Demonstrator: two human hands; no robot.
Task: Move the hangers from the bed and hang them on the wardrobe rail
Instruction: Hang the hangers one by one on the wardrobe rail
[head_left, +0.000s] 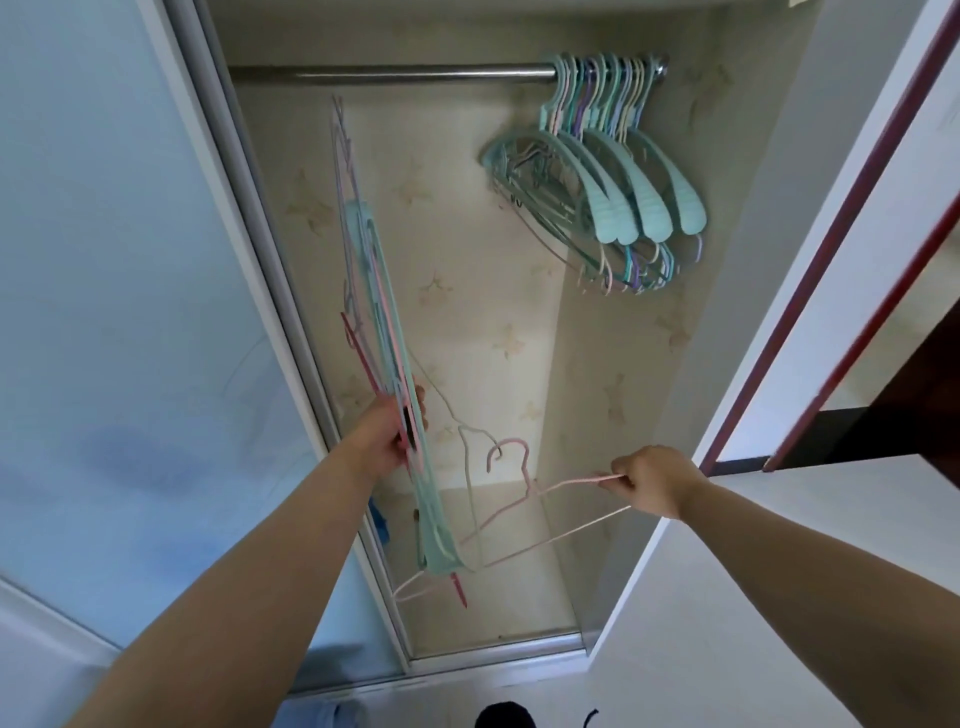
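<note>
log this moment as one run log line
left hand: grips hanger bundle | right hand: pinches pink hanger | rail: hung hangers at right end

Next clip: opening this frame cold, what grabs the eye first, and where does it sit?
First, the tight cluster of mint-green plastic hangers hanging at the right end of the steel wardrobe rail. Next, the long bundle of pastel hangers gripped upright by the left hand. Lower centre, the right hand pinches one thin pink wire hanger.

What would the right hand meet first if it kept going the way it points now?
Probably the bundle of hangers in the left hand; the right hand, pinching the pink hanger, points leftward toward it, though depth is unclear.
</note>
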